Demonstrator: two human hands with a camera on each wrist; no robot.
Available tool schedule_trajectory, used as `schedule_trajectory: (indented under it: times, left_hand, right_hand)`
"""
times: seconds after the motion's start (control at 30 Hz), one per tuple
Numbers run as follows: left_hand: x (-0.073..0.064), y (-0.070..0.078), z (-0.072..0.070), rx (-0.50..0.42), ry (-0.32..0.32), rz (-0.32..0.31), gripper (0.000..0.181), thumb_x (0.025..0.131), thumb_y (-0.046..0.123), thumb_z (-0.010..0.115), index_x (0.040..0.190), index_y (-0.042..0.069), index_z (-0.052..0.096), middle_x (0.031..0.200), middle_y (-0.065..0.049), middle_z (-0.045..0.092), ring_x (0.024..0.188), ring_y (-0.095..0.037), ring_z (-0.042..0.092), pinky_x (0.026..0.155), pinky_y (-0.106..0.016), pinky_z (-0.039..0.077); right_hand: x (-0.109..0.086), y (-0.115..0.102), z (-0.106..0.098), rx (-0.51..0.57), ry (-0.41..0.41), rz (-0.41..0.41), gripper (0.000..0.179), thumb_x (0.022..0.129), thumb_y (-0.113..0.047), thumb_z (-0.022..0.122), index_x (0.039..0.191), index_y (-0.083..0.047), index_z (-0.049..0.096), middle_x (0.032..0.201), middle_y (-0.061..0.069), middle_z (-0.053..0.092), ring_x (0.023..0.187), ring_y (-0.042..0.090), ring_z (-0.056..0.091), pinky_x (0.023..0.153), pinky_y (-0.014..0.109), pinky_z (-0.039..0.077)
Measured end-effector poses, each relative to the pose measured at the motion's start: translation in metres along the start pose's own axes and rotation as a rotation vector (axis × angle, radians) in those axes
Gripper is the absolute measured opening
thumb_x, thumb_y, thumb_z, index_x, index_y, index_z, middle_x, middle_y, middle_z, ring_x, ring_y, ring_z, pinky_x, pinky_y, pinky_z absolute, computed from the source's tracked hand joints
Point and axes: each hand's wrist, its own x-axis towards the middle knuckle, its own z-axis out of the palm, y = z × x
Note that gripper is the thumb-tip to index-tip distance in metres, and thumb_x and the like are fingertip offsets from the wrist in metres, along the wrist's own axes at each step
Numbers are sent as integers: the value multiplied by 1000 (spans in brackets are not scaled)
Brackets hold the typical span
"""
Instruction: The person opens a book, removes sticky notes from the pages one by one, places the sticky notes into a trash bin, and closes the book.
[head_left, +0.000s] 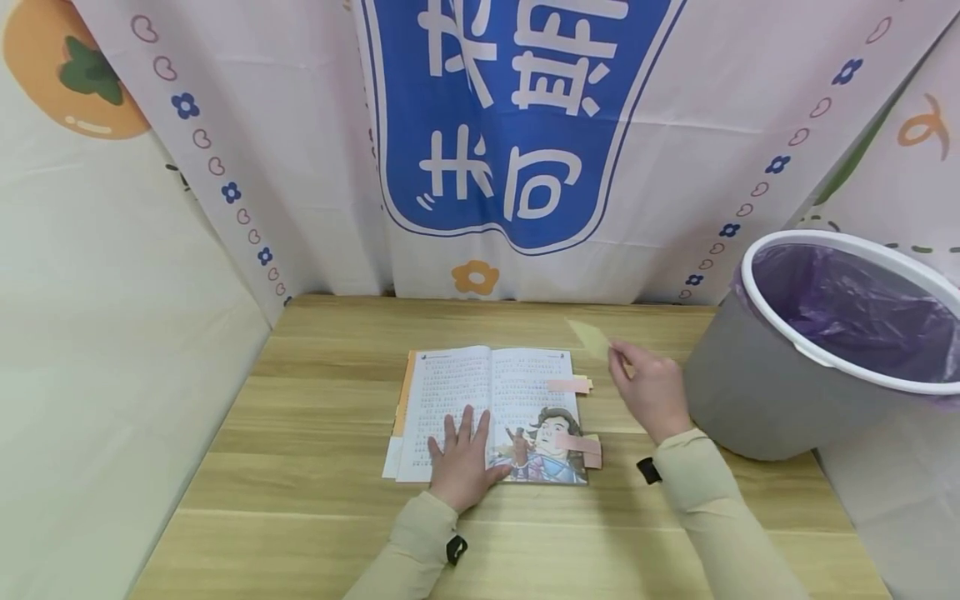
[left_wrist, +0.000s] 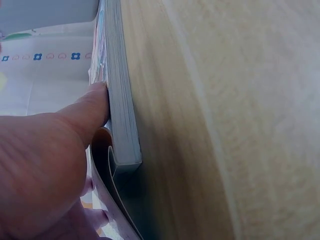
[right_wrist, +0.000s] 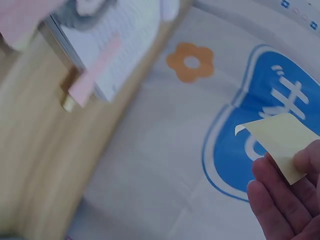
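An open book lies on the wooden table, with text on both pages and a drawn figure at the lower right. My left hand rests on it with fingers spread, over the lower left page and the fold. In the left wrist view the thumb presses near the book's thick page edge. Between thumb and fingertips my right hand pinches a pale yellow sticky note, raised right of the book's upper corner. One end of the note curls in the right wrist view. Pink sticky tabs stick out from the right page.
A grey trash bin with a white rim and purple liner stands at the table's right side. Behind the table hangs a white cloth with a blue printed sign. A pale wall covering runs along the left.
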Motion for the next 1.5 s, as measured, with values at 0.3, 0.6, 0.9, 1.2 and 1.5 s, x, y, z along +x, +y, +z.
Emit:
schedule_trajectory:
  times: [0.3,0.6,0.9,1.2,1.5]
  left_hand:
    - [-1,0,-1,-21,10,6,96,85,60,65,158,13,24,163,-18,14,145,-51,10,106,-76,14]
    - [-2,1,-3,-27,9,8,95,86,58,66,158,12,25,163,-19,14,144,-52,10,106,-77,14]
    - [-2,1,-2,-29,2,9,95,86,58,66,158,11,24,163,-19,14,144,-52,10,106,-77,14]
    - [-1,4,-5,-27,8,15,94,87,58,66,158,11,25,163,-19,14,144,-52,10,106,-77,14]
    - [1,2,-1,-27,-8,6,94,87,58,65,158,12,24,163,-19,13,145,-51,9,106,-77,13]
  right_hand:
    - [27,7,-61,-46,182,17,10,85,-2,70,94,1,75,86,16,74,70,32,71,61,38,56]
    - [42,28,-125,-54,350,188,17,88,-9,69,95,5,74,87,22,73,81,-17,57,75,-1,34]
    - [42,65,-178,-149,334,407,28,92,-18,62,101,7,73,90,5,76,75,-31,44,68,-1,32]
    - [27,101,-208,-12,222,598,18,92,-3,55,85,-19,61,73,-44,43,64,-17,42,61,0,32]
    - [19,126,-211,-200,47,564,22,93,4,52,105,21,59,83,30,63,62,-23,27,56,-1,24]
